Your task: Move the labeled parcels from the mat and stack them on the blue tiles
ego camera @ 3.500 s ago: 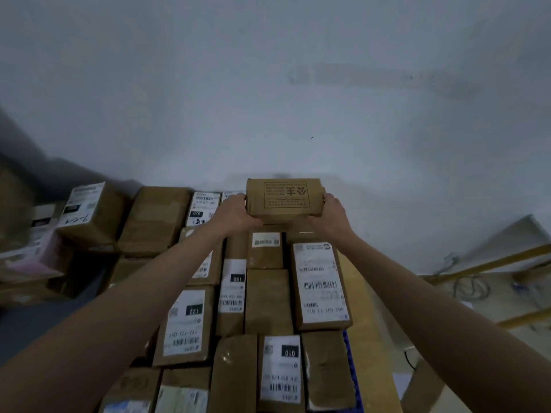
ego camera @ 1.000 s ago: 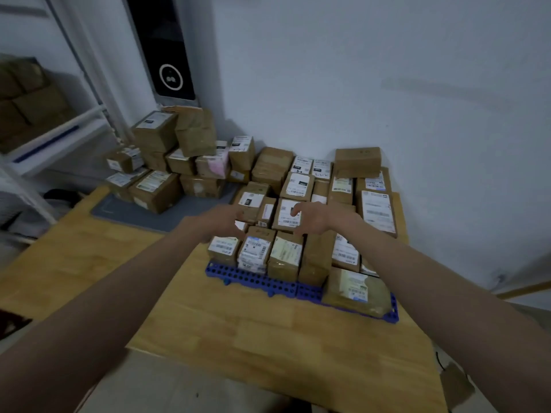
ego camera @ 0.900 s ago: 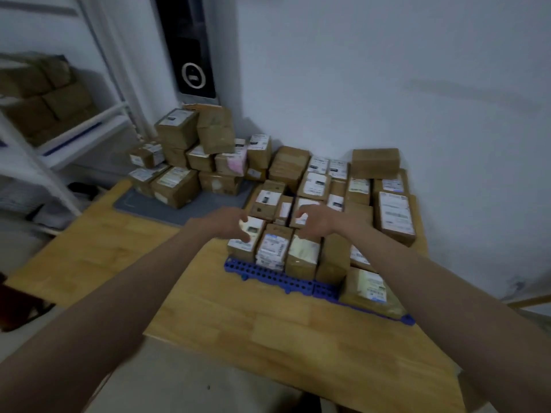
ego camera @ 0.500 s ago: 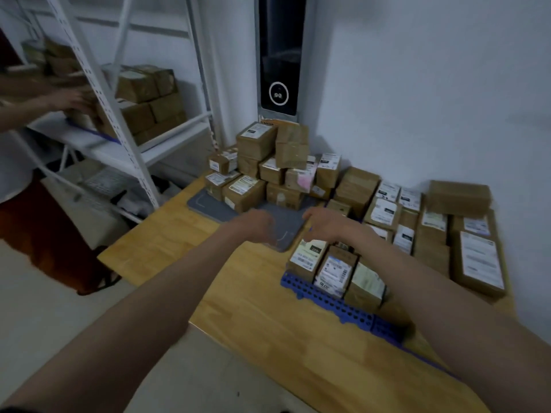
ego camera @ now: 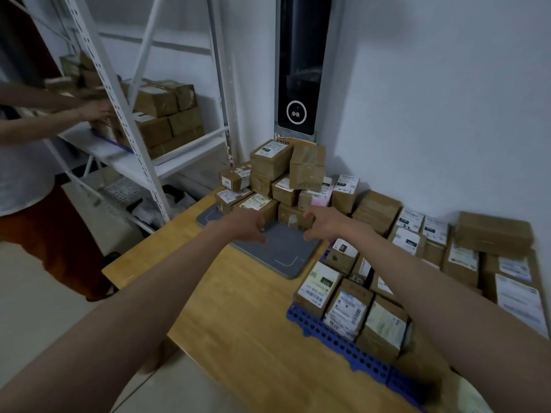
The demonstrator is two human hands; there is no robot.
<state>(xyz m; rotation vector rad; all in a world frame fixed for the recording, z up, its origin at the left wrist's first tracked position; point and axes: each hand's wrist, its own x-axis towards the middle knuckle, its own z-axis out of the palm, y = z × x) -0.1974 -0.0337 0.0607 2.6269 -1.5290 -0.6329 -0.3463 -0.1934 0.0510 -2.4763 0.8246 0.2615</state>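
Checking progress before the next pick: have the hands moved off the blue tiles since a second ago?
Yes. Both hands, left hand and right hand, shifted left from the blue tiles to above the grey mat, empty.

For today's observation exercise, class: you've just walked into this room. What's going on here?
A person is shifting labeled parcels across a wooden table. Both the left hand and the right hand are empty and open, reaching over the grey mat toward the parcel pile at its far end. Many parcels already sit packed on the blue tiles to the right. At the left edge, another person handles boxes on a white shelf.
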